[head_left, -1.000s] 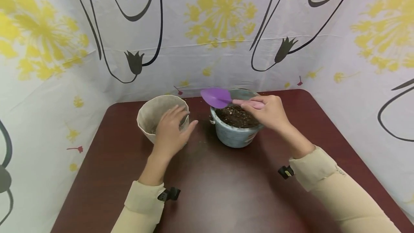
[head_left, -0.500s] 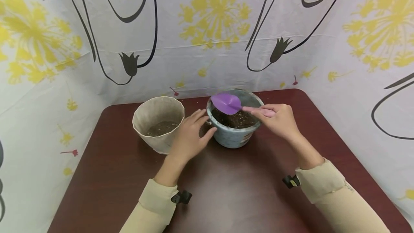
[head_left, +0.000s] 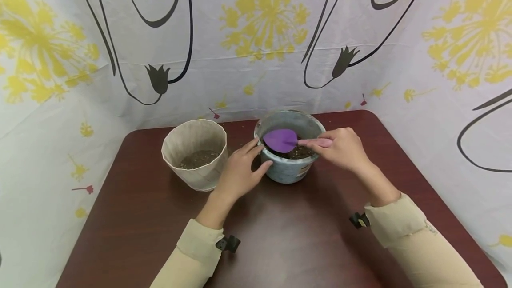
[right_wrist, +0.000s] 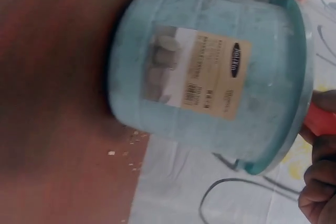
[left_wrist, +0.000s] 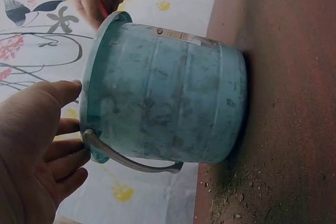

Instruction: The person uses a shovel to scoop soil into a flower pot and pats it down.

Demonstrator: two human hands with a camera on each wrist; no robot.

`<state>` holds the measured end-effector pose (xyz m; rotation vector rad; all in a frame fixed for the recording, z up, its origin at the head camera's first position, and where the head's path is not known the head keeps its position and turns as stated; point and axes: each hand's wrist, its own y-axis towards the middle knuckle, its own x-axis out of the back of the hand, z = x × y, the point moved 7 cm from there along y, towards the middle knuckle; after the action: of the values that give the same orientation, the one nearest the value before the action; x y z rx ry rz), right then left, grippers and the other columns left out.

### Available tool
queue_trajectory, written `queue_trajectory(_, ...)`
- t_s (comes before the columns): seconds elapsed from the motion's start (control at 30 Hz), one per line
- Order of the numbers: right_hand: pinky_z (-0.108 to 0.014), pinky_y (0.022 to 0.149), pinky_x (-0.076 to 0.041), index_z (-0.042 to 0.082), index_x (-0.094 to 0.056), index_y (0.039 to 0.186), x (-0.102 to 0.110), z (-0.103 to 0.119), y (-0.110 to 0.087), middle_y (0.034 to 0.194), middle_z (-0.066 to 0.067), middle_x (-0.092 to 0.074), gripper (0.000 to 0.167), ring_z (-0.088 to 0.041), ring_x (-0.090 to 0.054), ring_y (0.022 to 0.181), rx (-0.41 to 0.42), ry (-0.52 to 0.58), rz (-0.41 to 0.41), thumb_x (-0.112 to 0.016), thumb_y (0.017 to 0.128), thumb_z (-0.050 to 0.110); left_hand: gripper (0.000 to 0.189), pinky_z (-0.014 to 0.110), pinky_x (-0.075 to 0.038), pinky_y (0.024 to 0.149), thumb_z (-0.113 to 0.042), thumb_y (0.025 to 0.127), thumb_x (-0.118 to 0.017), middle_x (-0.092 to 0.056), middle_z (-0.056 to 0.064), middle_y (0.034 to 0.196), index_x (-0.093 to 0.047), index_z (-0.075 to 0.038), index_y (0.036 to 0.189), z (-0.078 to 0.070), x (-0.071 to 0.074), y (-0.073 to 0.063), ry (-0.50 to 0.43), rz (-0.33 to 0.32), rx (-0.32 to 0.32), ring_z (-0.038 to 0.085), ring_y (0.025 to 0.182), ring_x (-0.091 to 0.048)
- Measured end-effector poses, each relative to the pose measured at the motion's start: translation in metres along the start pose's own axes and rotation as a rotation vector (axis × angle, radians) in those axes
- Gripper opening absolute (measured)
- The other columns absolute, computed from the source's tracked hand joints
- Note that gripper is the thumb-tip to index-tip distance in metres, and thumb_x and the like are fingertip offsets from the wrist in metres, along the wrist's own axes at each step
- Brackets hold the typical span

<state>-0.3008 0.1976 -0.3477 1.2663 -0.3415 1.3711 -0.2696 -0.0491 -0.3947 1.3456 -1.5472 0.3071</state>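
A purple garden trowel with a pink handle is in my right hand, which grips the handle from the right side. Its blade lies level inside a light-blue bucket, low over dark soil. My left hand is at the bucket's left rim, fingers extended and fingertips right at the edge, thumb apart from them. In the left wrist view that hand is beside the rim and the grey bucket handle. The right wrist view shows the right fingers curled round the trowel handle.
Left of the bucket stands a cream pot with a little soil in the bottom. Both containers stand on a dark red table. Soil crumbs lie by the bucket's base. A patterned cloth hangs behind and at the sides.
My left hand has moved right, from over the cream pot to the bucket's rim. My right hand has lowered the trowel from above the bucket's left rim down into it.
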Motion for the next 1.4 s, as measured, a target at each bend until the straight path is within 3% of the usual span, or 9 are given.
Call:
queue_trajectory(0.17,-0.036,0.046,-0.043,0.015,-0.078,0.069,-0.007,0.011,0.014,0.055,0.002,-0.062,0.023,-0.020,-0.054,0.054,-0.020,-0.073,0.128,-0.075,0.087,0.029,0.054,0.046,-0.045,0.108,-0.041,0.098,-0.067,-0.051,0.011,0.152,-0.063,-0.005,0.137,0.001,-0.001,0.000,-0.022,-0.016,-0.008,0.034,0.132,-0.054)
queue_trajectory(0.3,-0.044,0.047,-0.049,0.010,-0.082,0.081,-0.010,0.014,0.019,0.069,-0.008,-0.071,0.025,-0.029,-0.063,0.060,-0.043,-0.190,0.164,-0.079,0.084,0.034,0.053,0.045,-0.045,0.109,-0.041,0.098,-0.067,-0.051,0.010,0.151,-0.063,-0.005,0.137,0.001,-0.001,0.000,-0.027,-0.019,-0.012,0.032,0.133,-0.054)
queue_trajectory(0.4,-0.044,0.043,-0.046,0.012,-0.077,0.069,-0.009,0.018,0.020,0.059,-0.007,-0.064,0.026,-0.029,-0.059,0.053,-0.010,-0.286,0.159,-0.079,0.083,0.034,0.053,0.045,-0.046,0.108,-0.040,0.098,-0.067,-0.050,0.011,0.152,-0.063,-0.005,0.138,0.002,-0.001,-0.001,-0.044,-0.012,-0.007,0.032,0.132,-0.055)
queue_trajectory(0.57,-0.037,0.036,-0.036,0.019,-0.054,0.052,0.003,0.027,0.021,0.048,0.000,-0.043,0.038,-0.020,-0.042,0.042,0.095,-0.450,0.129,-0.076,0.082,0.026,0.053,0.046,-0.048,0.106,-0.039,0.098,-0.067,-0.047,0.010,0.155,-0.061,-0.005,0.139,0.003,-0.002,-0.004,-0.080,-0.012,0.009,0.031,0.130,-0.056)
queue_trajectory(0.77,-0.037,0.034,-0.031,0.018,-0.048,0.049,0.023,0.039,0.023,0.048,0.006,-0.033,0.040,-0.015,-0.027,0.045,0.209,-0.534,0.094,-0.074,0.080,0.017,0.054,0.047,-0.048,0.105,-0.043,0.098,-0.066,-0.048,0.007,0.154,-0.063,-0.007,0.138,0.003,-0.004,-0.005,-0.061,-0.056,0.016,0.032,0.129,-0.058)
queue_trajectory(0.87,-0.040,0.032,-0.032,0.019,-0.037,0.050,0.031,0.048,0.026,0.048,0.004,-0.031,0.048,-0.017,-0.028,0.042,0.296,-0.594,0.045,-0.072,0.081,0.013,0.056,0.050,-0.048,0.104,-0.046,0.097,-0.065,-0.051,0.008,0.151,-0.063,-0.006,0.137,0.002,-0.004,-0.003,-0.031,-0.083,0.018,0.034,0.128,-0.058)
queue_trajectory(1.03,-0.041,0.034,-0.037,0.011,-0.052,0.058,0.027,0.056,0.032,0.055,-0.005,-0.048,0.034,-0.022,-0.040,0.041,0.524,-0.657,-0.020,-0.074,0.084,0.007,0.062,0.054,-0.045,0.106,-0.050,0.098,-0.063,-0.051,0.014,0.150,-0.061,-0.003,0.138,0.003,-0.002,0.004,0.026,-0.097,0.042,0.033,0.134,-0.053)
queue_trajectory(1.23,-0.037,0.036,-0.037,0.010,-0.061,0.066,0.006,0.049,0.031,0.059,-0.004,-0.053,0.026,-0.017,-0.039,0.041,0.769,-0.738,0.111,-0.077,0.086,0.012,0.064,0.053,-0.047,0.103,-0.054,0.096,-0.063,-0.053,0.015,0.148,-0.063,-0.003,0.136,0.003,-0.002,0.006,0.060,-0.074,0.060,0.034,0.127,-0.059)
queue_trajectory(1.4,-0.033,0.035,-0.029,0.019,-0.060,0.059,0.001,0.041,0.033,0.052,0.006,-0.048,0.033,-0.009,-0.026,0.043,0.753,-0.564,0.236,-0.082,0.084,0.016,0.068,0.052,-0.052,0.097,-0.057,0.093,-0.066,-0.053,0.013,0.149,-0.063,-0.005,0.138,0.002,-0.002,0.007,0.031,-0.077,0.086,0.038,0.117,-0.065)
